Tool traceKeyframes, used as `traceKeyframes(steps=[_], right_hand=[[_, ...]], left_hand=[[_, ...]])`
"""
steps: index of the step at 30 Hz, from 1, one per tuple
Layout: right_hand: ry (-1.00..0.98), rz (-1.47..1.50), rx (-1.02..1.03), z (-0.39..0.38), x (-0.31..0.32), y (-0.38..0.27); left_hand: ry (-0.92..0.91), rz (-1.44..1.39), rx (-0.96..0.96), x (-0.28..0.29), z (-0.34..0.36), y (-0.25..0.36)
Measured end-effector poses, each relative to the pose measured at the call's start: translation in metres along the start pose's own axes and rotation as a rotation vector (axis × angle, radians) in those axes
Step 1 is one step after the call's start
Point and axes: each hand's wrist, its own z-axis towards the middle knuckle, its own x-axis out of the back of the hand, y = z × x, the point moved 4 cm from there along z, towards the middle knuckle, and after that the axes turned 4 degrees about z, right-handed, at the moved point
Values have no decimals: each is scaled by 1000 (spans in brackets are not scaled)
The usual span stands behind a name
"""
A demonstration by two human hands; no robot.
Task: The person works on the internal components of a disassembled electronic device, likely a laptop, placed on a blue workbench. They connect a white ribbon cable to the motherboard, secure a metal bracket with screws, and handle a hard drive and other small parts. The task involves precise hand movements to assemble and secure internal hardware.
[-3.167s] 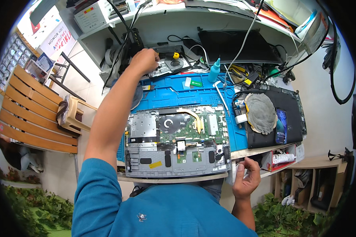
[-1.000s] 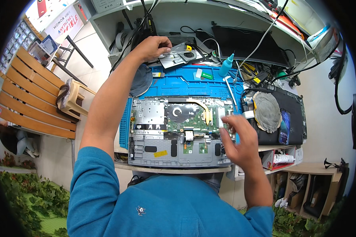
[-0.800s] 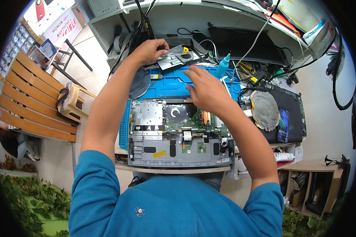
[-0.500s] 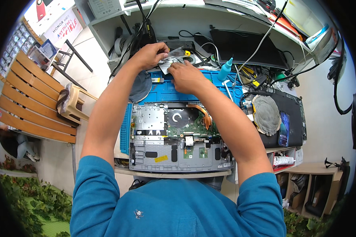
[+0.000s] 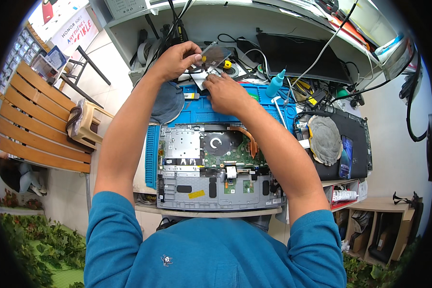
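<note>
My left hand (image 5: 183, 61) pinches a clear plastic bag (image 5: 216, 54) above the cluttered back of the bench. My right hand (image 5: 222, 92) is just below it, fingers curled at a flat white part (image 5: 199, 76); what they hold, if anything, is hidden. Behind them lie a small fan (image 5: 231, 71) and a yellow object (image 5: 226, 64). In front of me an opened laptop (image 5: 181, 142) lies underside up, its green board and copper heat pipe showing, beside a blue repair mat (image 5: 187, 108).
A teal bottle (image 5: 274, 85), black laptop (image 5: 359, 149), grey pad (image 5: 324, 139), phone (image 5: 345, 156) and cables stand or lie rightward. A dark monitor (image 5: 300, 57) is at the back. Leftward are a wooden bench (image 5: 43, 125), plastic stool (image 5: 86, 122) and another person (image 5: 14, 175).
My right hand came up from the front right to join the left at the back of the bench. The clear bag is now lifted higher in my left hand.
</note>
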Motion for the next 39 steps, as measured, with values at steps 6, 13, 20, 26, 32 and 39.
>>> traceKeyframes(steps=[6,13,20,26,32,39], right_hand=[[163,271,-176,-15,28,-8],[439,731,-490,-44,54,4],[562,1492,-428,-41,37,9],[526,1550,-479,-40,35,6],[480,1519,-507,-41,30,4],[631,1357,-354,-34,31,-10]], left_hand=[[-9,-49,24,7,-12,13],[23,-200,132,-2,-47,46],[31,-285,129,-10,-60,47],[119,-99,146,-17,-65,39],[204,-109,192,-24,-69,37],[102,-177,148,-19,-79,56]])
